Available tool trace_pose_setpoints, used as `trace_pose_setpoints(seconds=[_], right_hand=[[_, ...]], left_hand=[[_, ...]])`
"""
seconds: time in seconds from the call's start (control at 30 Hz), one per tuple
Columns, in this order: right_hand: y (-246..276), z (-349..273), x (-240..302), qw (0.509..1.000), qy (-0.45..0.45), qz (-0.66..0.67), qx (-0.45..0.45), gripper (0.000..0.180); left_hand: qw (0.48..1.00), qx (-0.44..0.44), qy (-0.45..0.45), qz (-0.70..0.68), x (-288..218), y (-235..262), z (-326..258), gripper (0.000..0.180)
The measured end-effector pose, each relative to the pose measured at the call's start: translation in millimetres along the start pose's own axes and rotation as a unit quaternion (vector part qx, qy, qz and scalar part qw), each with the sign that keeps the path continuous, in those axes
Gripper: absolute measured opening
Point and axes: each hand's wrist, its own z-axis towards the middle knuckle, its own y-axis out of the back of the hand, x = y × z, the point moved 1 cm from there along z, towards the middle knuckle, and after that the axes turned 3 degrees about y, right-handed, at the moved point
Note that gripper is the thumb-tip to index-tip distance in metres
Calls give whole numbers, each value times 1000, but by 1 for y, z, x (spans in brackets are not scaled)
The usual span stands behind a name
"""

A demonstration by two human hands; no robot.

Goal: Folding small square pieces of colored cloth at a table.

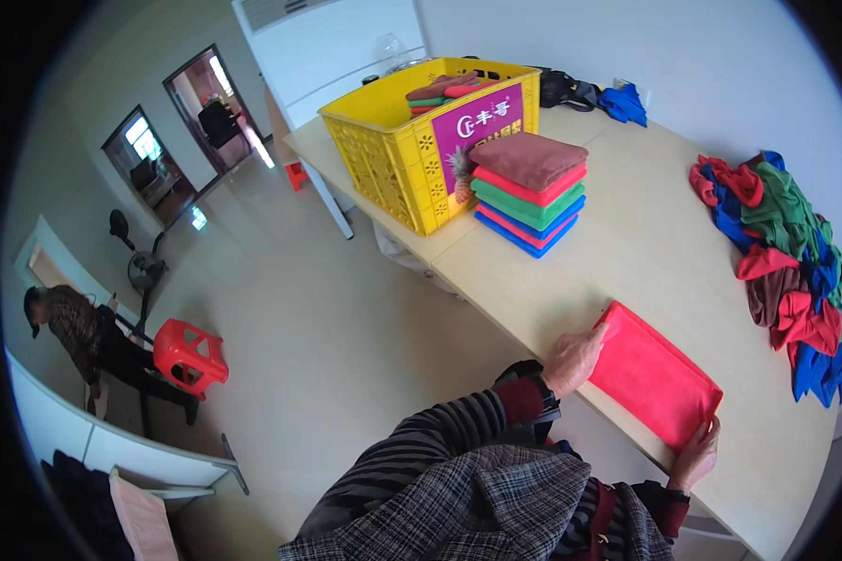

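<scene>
Red cloth (653,376): it lies flat and folded on the table (571,280), near the edge closest to the person, well apart from the other things.
Left hand (573,358): it is open, the palm pressing flat on the left end of the cloth.
Right hand (697,453): it pinches the near right corner of the cloth; the fingers curl over the edge.
Handling: the cloth looks soft, light and limp, not fragile. It would probably sag if lifted by one corner, so two corners or both short ends seem the best places to hold it.
Stack (529,190): folded cloths in brown, red, green and blue, just beside the yellow crate (412,150).
Crate: it holds some more folded cloths.
Pile (789,262): loose cloths, not folded, at the right side of the table.
Background: another person (75,332) near a red stool (190,355) on the floor.
</scene>
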Motion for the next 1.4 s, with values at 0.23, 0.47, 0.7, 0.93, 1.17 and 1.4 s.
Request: trace_pose_setpoints(seconds=[0.23, 0.47, 0.7, 0.93, 1.17, 1.4], right_hand=[[6, 7, 7, 999, 22, 14, -39, 26], [6, 3, 8, 1000, -27, -14, -7, 26], [9, 5, 12, 999, -16, -41, -15, 26], [12, 2, 11, 999, -15, -45, -12, 26], [9, 3, 9, 999, -10, -37, -19, 27], [12, -1, 9, 999, -18, -35, -15, 26]], left_hand=[[1000, -6, 0, 9, -12, 9, -1, 43], [999, -26, -21, 39, -11, -1, -2, 44], [997, -24, 4, 75, -6, -2, 2, 44], [995, 3, 34, 94, -6, -5, 0, 46], [997, -16, 18, 74, -4, -3, 3, 45], [996, -13, 29, 81, -6, -6, -1, 45]])
